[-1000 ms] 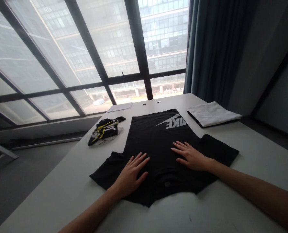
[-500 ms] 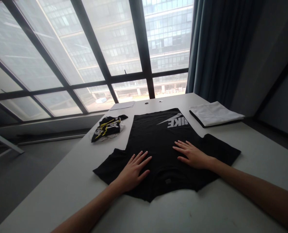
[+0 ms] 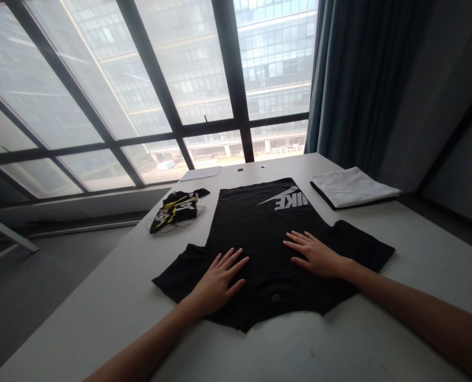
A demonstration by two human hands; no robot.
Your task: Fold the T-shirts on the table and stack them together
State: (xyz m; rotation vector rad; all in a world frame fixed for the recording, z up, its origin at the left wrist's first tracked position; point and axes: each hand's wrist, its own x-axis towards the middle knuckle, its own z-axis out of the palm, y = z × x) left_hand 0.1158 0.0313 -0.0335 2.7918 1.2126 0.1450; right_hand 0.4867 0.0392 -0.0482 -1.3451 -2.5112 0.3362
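A black T-shirt [image 3: 255,228] with a white logo print lies spread flat, its neckline toward me and its hem toward the window. Both sleeves stretch out to the sides. My left hand [image 3: 219,281] rests flat on the shirt's left shoulder area, fingers spread. On the right shoulder area my right hand [image 3: 315,254] lies the same way, palm down with fingers apart. Neither hand grips the fabric. The logo sits near the far right part of the shirt, beyond my right hand.
The white table [image 3: 112,302] carries a crumpled black, yellow and white garment [image 3: 179,211] at left. A folded white cloth [image 3: 351,185] lies on something black at right. White paper [image 3: 201,173] is at the far edge. Windows and a dark curtain [image 3: 351,79] stand behind.
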